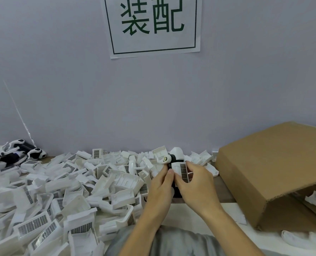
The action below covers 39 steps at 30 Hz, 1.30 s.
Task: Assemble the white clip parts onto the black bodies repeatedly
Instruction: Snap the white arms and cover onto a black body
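The table (225,193) is covered at left by a heap of white clip parts (61,191); a cardboard box (275,169) is set at right.

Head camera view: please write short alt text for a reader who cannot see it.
Two bare hands, left hand and right hand, hold a black body and a white clip part together above a table heaped with loose white parts. A cardboard box sits at right.

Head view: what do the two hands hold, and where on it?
Both hold one black body: the right hand pinches the white clip part on it; the left hand grips its left side.
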{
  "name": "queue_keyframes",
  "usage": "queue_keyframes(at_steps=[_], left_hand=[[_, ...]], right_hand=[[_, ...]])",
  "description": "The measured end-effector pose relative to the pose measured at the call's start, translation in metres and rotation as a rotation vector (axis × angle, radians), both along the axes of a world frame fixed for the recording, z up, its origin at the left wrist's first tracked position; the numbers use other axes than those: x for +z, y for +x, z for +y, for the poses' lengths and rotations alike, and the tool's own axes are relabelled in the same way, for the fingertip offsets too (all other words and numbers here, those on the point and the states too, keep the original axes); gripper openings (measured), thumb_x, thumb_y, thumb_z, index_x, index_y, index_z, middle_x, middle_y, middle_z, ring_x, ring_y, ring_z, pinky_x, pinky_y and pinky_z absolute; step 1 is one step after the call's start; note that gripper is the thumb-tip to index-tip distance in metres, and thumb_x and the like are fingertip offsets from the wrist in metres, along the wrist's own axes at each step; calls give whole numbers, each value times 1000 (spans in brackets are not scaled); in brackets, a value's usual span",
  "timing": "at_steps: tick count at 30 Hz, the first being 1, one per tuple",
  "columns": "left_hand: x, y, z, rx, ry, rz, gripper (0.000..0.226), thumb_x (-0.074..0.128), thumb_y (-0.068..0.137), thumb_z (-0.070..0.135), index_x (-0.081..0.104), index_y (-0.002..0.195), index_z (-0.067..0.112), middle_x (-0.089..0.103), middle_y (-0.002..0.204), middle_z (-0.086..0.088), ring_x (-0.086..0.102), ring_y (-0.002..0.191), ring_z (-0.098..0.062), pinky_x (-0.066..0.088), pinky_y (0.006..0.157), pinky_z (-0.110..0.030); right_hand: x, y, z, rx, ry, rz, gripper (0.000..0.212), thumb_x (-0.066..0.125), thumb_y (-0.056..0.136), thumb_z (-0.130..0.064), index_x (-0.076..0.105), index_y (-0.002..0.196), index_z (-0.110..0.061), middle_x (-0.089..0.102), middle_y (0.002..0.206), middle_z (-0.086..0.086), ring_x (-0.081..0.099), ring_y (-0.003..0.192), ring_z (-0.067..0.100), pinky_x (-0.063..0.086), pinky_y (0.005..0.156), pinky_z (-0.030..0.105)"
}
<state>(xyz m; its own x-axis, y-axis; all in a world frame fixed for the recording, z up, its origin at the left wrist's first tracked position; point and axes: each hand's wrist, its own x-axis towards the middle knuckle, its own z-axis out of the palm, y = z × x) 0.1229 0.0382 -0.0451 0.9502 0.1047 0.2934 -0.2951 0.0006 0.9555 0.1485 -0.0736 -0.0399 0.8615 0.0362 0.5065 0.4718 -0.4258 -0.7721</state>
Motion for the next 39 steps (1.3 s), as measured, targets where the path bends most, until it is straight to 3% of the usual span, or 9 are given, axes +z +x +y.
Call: queue_keyframes(at_steps=[3,8,11,16,20,22,26,32,39], left_hand=[[2,-3,0,-23,-24,-26,31,43,108,14,66,107,35,75,89,27,68,86,14,47,67,-1],[1,-2,-1,13,-26,-39,21,53,105,21,73,108,16,78,90,5,72,83,-3,51,67,-11],[1,2,2,92,-82,-28,16,61,100,23,76,105,21,80,94,1,76,88,-11,55,72,-19],[1,5,4,148,-188,78,26,62,99,33,72,118,20,79,103,1,75,99,-15,57,88,-34],[3,4,3,102,-286,133,24,63,98,37,79,104,21,78,102,-7,75,99,-25,60,85,-47],[4,4,2,50,-261,124,27,66,94,41,79,102,20,78,103,-10,75,98,-28,61,84,-49],[7,3,0,69,-169,57,24,61,98,38,81,93,25,79,93,-6,77,91,-22,62,77,-34],[10,5,-1,144,-17,-24,36,55,104,25,80,78,27,78,79,-1,74,74,-10,56,64,-21],[12,3,0,85,-137,110,34,56,102,34,81,81,24,78,81,-5,73,62,-15,51,47,-25]], right_hand=[[0,-1,0,-5,-98,-8,14,65,91,-39,66,93,-25,63,91,-3,59,91,14,52,82,35],[-1,-3,-1,-15,-147,-40,14,61,94,-42,62,98,-29,59,92,-7,55,91,7,46,76,19],[0,-8,1,78,-57,-54,5,64,95,-34,63,95,-39,65,92,-11,60,93,1,47,76,12],[0,-6,4,119,253,154,2,74,90,-27,76,91,-28,76,86,-14,70,84,-1,57,80,22],[7,-5,-4,295,359,421,38,53,102,-43,81,91,-20,79,94,-3,75,92,14,59,84,33],[9,-8,-4,341,453,493,39,52,99,-49,82,90,-26,79,95,3,76,92,20,60,84,41],[10,-7,-1,335,586,500,34,59,96,-46,82,91,-21,79,96,10,76,92,27,59,87,51],[10,-8,0,302,656,433,25,69,90,-33,83,84,-14,79,90,11,77,84,24,63,67,37],[8,-7,-2,310,580,461,41,65,89,-49,81,84,-12,78,89,12,77,85,29,62,78,47]])
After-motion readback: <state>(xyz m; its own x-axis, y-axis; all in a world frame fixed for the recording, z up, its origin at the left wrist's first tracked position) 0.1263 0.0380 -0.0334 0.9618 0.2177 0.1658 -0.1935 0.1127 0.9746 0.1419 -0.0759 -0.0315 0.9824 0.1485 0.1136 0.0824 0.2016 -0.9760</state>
